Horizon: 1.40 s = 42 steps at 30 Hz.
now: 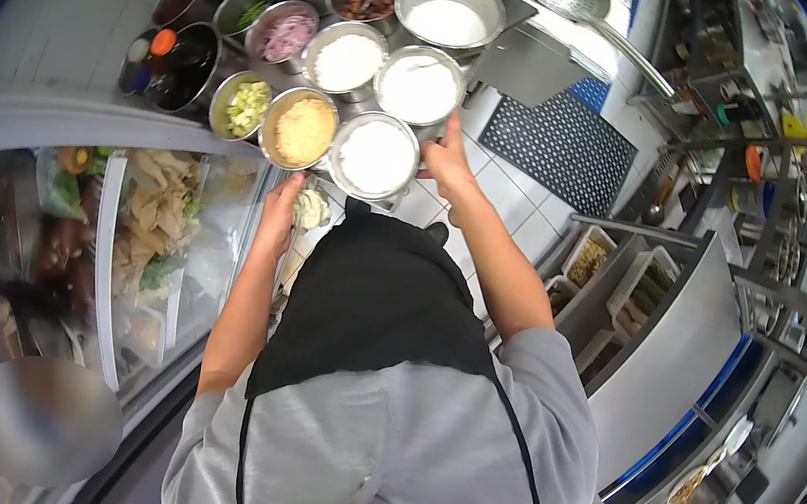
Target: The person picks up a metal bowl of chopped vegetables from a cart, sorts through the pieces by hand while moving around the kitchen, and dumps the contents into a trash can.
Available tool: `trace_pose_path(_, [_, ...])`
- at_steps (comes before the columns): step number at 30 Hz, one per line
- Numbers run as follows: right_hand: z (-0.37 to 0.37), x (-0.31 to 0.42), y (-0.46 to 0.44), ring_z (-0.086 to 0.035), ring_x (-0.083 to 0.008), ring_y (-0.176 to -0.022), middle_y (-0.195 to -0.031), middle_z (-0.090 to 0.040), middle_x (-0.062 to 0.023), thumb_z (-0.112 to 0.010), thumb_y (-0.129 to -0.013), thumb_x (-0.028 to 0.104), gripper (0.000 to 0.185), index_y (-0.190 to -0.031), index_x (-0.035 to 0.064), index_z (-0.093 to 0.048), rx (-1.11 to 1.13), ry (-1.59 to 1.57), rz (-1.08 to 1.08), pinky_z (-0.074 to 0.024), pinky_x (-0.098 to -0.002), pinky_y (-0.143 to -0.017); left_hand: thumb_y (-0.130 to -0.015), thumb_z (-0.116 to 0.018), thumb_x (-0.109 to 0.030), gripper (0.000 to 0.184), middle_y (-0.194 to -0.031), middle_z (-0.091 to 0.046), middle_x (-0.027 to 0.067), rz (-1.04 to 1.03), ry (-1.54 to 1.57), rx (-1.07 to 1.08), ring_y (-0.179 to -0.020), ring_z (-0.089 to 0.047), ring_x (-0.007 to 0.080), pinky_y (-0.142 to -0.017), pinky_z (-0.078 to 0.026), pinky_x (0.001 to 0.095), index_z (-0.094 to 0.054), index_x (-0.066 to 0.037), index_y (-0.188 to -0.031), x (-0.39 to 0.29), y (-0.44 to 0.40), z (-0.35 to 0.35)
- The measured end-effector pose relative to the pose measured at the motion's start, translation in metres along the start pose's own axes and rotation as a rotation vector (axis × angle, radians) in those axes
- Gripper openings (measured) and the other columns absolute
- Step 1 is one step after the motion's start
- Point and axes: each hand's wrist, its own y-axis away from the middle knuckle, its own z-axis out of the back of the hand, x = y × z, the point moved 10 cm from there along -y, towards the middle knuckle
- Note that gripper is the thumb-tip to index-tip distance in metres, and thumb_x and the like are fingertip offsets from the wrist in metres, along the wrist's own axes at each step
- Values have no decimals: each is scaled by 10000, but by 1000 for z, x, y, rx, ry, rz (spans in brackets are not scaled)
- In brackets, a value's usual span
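While round silver metal tubs (370, 195) already hold tan crumbs (303, 132) and white powder (373, 158), the left hand (278, 212) sits near them, the right hand (448, 168) to their right, fingers' grip unclear

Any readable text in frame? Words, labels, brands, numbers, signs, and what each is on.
None: no word, brand, number or sign reads clearly.
Steel bowl with white contents: no lettering visible.
Black apron: no lettering visible.
Orange cap: too small to tell if marked.
Background shelving: too small and blurred to read.
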Motion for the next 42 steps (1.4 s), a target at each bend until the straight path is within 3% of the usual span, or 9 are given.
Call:
trace_pose_path(3, [9, -7, 10, -665, -285, -954, -1314, -572, -221, -544, -845, -21, 1044, -1607, 235, 123, 43, -32, -65, -582, -449, -648, -989, -597, -465, 613, -1232, -621, 111, 7, 52, 8, -1090, -607, 185, -938, -490, 341, -581, 69, -1290, 3, 1, 6])
trace_pose_path(7, [23, 8, 36, -669, -266, -945, -1264, -587, -213, -530, -872, -26, 958, -1616, 236, 14, -4, -6, -23, -589, -420, -668, -973, -605, -488, 656, -1260, -604, 121, 74, 149, -13, -1120, -601, 196, -958, -491, 355, -560, 65, -1322, -5, 12, 13])
trace_pose_path(8, [32, -9, 30, -670, -261, -963, -1257, -592, -208, -519, -879, -44, 920, -1611, 251, -46, -43, -1, -50, -593, -410, -679, -971, -604, -459, 622, -1188, -657, 146, 69, 148, -31, -1048, -649, 199, -925, -515, 346, -591, 51, -1327, -5, 12, 18])
trace_pose_path(15, [54, -14, 42, -704, -292, -929, -1282, -577, -239, -470, -879, -104, 825, -1568, 190, -123, -45, -79, 8, -628, -390, -578, -931, -608, -397, 585, -1187, -656, 128, 5, 210, -59, -1041, -648, 220, -938, -510, 337, -605, 44, -1316, 7, -4, 66])
trace_pose_path(22, [77, -29, 51, -701, -235, -916, -1261, -605, -183, -509, -902, -69, 676, -1511, 105, -272, -96, -79, 21, -603, -330, -632, -929, -669, -226, 241, -968, -694, 66, 60, 243, -219, -866, -649, 150, -794, -511, 294, -713, -2, -1006, 11, -23, 110])
trace_pose_path(25, [76, -27, 56, -690, -207, -932, -1248, -618, -160, -518, -908, -74, 617, -1482, 74, -347, -106, -96, 38, -586, -298, -639, -908, -710, -199, 186, -956, -686, 48, 71, 164, -185, -857, -626, 122, -787, -494, 275, -708, -23, -968, 4, -32, 119])
trace_pose_path(28, [87, -32, 53, -684, -193, -944, -1249, -623, -137, -535, -908, -73, 609, -1477, 70, -370, -115, -88, 28, -575, -289, -645, -925, -696, -239, 227, -956, -684, 43, -156, 57, -212, -879, -619, 118, -810, -486, 267, -707, -20, -984, -24, -40, 120])
trace_pose_path(36, [85, -20, 55, -611, -237, -1162, -1343, -591, -143, -538, -906, -67, 546, -1437, -4, -429, -136, -17, 86, -527, -339, -922, -919, -665, -362, 473, -984, -700, 120, 66, 109, -224, -848, -648, 165, -773, -511, 298, -681, 82, -1080, -47, -68, 107])
trace_pose_path(42, [84, -7, 58, -651, -220, -1072, -1280, -632, -132, -536, -865, -67, 535, -1395, -42, -467, -128, 29, 118, -539, -310, -848, -892, -650, -313, 500, -954, -715, 222, 115, -277, -232, -853, -688, 259, -774, -522, 364, -667, 162, -1049, -50, -93, 104])
